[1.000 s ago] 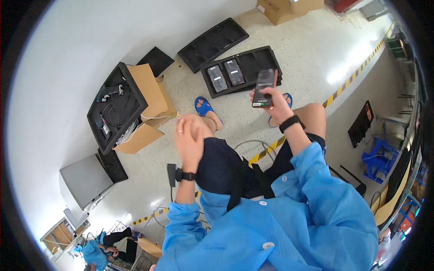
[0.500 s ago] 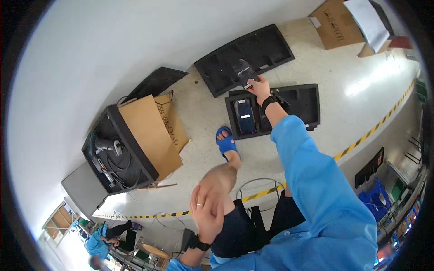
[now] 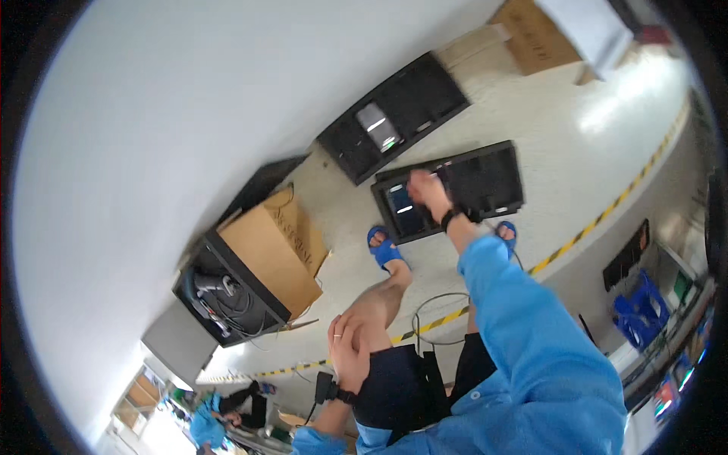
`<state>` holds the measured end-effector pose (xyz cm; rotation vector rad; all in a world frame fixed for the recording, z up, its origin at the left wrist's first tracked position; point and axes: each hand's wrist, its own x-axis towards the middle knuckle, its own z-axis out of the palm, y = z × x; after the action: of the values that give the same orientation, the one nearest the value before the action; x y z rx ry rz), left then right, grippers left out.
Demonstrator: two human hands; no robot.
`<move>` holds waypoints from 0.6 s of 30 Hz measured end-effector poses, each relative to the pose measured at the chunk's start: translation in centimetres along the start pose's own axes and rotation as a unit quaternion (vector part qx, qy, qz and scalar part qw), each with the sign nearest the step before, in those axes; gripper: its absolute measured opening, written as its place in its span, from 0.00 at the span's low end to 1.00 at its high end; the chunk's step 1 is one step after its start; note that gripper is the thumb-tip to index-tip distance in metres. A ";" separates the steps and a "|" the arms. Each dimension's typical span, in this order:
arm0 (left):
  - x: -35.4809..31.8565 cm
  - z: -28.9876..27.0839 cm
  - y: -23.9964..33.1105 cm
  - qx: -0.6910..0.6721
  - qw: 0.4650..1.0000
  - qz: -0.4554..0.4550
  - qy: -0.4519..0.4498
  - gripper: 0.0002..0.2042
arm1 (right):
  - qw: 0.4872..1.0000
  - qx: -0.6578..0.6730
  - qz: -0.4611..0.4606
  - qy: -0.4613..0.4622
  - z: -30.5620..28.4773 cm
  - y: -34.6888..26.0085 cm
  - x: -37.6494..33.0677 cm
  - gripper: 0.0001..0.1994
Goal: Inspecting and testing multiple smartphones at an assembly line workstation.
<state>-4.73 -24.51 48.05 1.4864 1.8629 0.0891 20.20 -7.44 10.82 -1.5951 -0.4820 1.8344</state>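
Right hand (image 3: 427,189) is stretched out over the near black tray (image 3: 500,171) on the floor, fingers curled on something small and dark that I can't make out. Left hand (image 3: 350,343) just rests flat on the knee, holding nothing. Looks like a placing step, so next it needs lining up with a free slot beside the flat device (image 3: 402,211).

pale speckled floor (image 3: 531,114), white wall (image 3: 189,114)

Bare floor (image 3: 531,114) between two black trays (image 3: 455,189), cardboard box (image 3: 277,254) leftward.

A factory or workshop floor. Yellow-black hazard tape (image 3: 599,220) runs toward three o'clock; black compartment trays (image 3: 394,114) and cardboard boxes (image 3: 273,258) (some open) sit at twelve and nine o'clock.
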 end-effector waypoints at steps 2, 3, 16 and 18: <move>-1.9 -0.3 0.4 0.011 1.000 0.017 -0.015 0.11 | 0.998 0.030 0.032 0.053 -2.3 -1.5 -11.0 0.10; -2.3 -0.2 0.6 0.022 0.999 0.024 -0.030 0.10 | 0.994 0.046 0.047 0.083 -3.8 -2.4 -16.6 0.11; 2.3 11.7 27.0 0.047 0.944 0.108 -0.308 0.22 | 0.884 0.211 -0.094 0.408 -39.7 -22.1 -73.0 0.16; 3.9 15.9 36.6 0.125 0.933 0.187 -0.279 0.24 | 0.839 0.245 -0.199 0.443 -43.9 -23.7 -80.4 0.15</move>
<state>34.09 -15.12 52.11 1.7957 1.1536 -0.3709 72.14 -51.11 76.75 -1.6052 0.0921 0.6783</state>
